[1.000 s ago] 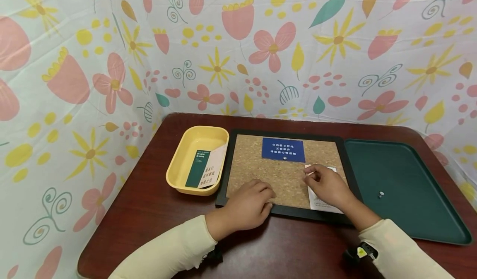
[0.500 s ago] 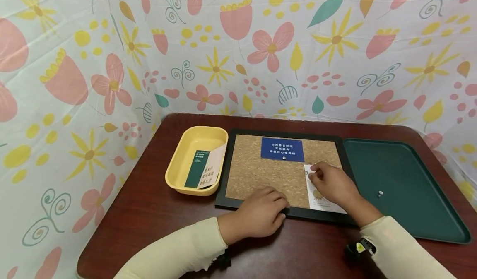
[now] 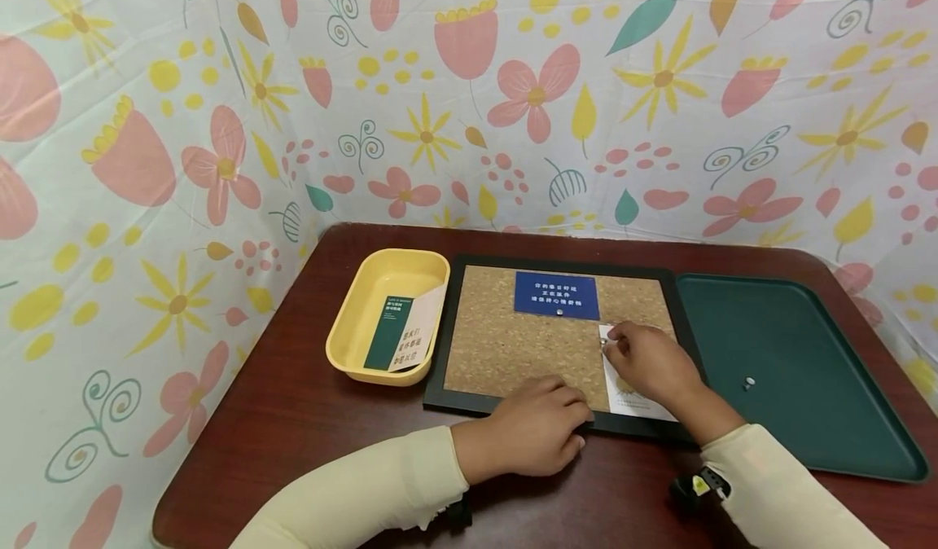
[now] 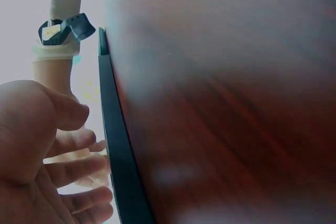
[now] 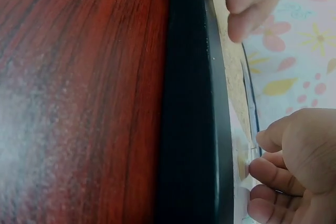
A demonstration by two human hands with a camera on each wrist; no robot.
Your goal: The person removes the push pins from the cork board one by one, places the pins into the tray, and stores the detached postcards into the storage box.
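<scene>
A corkboard (image 3: 513, 345) with a black frame lies on the table. A blue card (image 3: 556, 294) is on its upper part, with a silver pushpin (image 3: 560, 312) at the card's bottom edge. Lower right on the cork lies a white card (image 3: 620, 402). At its upper left corner my right hand (image 3: 648, 363) pinches another small pushpin (image 3: 603, 341) between thumb and index finger; the right wrist view shows these fingertips (image 5: 266, 141) close together beside the card. My left hand (image 3: 538, 427) rests over the board's front frame with loosely bent fingers, nothing in it.
Left of the board stands a yellow basin (image 3: 340, 345) holding a dark green card (image 3: 388, 333) and a pale printed card (image 3: 421, 329). A dark green tray (image 3: 791, 353) at the right holds loose pushpins (image 3: 748, 383). A floral curtain (image 3: 469, 166) hangs behind the table.
My left hand has slid right along the board's front edge. My right fingertips have shifted slightly right, so the pushpin at the white card's corner, hidden at first, now shows.
</scene>
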